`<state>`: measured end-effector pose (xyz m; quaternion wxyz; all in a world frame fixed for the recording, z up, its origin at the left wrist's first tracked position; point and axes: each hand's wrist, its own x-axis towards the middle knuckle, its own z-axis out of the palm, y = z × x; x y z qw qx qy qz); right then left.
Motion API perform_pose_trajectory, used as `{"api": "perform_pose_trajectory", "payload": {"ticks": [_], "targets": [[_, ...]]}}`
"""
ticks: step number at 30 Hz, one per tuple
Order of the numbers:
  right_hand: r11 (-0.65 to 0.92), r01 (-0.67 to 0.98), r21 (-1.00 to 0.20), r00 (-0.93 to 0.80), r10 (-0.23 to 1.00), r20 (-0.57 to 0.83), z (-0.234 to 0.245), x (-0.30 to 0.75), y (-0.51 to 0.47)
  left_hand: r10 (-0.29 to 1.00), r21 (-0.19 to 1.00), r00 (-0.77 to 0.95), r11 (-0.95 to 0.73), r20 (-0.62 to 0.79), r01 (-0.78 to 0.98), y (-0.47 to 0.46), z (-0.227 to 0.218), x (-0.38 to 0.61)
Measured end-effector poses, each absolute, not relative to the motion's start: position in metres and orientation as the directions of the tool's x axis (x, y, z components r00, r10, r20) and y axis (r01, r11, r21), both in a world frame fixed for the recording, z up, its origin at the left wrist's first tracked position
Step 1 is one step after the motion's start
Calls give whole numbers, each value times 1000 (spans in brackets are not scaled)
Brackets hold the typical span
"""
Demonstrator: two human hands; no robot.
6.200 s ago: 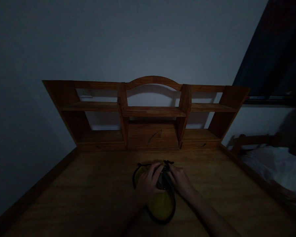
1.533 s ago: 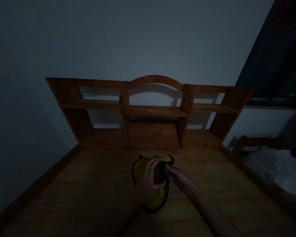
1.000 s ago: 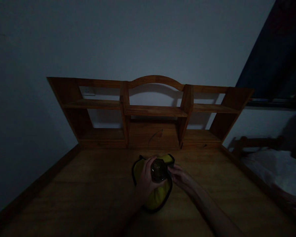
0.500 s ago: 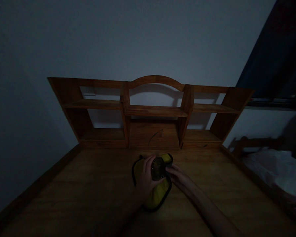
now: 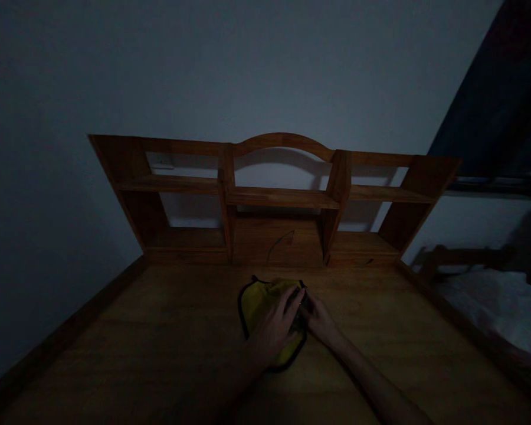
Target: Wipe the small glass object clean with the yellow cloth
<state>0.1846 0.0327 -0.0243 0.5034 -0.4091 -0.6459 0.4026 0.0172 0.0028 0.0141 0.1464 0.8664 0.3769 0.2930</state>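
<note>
A yellow cloth (image 5: 253, 304) with black edging lies on the wooden desk under my hands. My left hand (image 5: 277, 324) curls over a small, dark, shiny glass-like object (image 5: 297, 321), its fingers covering most of it. Close against its right side is my right hand (image 5: 321, 321), fingers bent at the cloth's black-edged corner. The dim light and the overlapping fingers hide the exact grip and the object's full shape.
A wooden shelf unit (image 5: 278, 198) with several compartments stands at the back of the desk (image 5: 172, 330), against the wall. Raised wooden edges (image 5: 451, 313) run along the desk's sides. Beyond the right edge lies a pale plastic-like bundle (image 5: 495, 301).
My left hand has rolled over to the right with the dark object, now covering more of it. My right hand has drawn in against it, and the cloth's upper right part has folded in.
</note>
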Motion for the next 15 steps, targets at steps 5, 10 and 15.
{"api": "perform_pose_trajectory", "payload": {"ticks": [5, 10, 15], "targets": [[397, 187, -898, -178, 913, 367, -21, 188, 31, 737, 530, 542, -672, 404, 518, 1, 17, 14], [379, 196, -904, -173, 921, 349, -20, 189, 31, 717, 547, 539, -692, 442, 472, 4, 14, 12], [354, 262, -898, -86, 935, 343, -22, 189, 33, 725, 547, 514, -686, 459, 480, 9, 6, 13]]}}
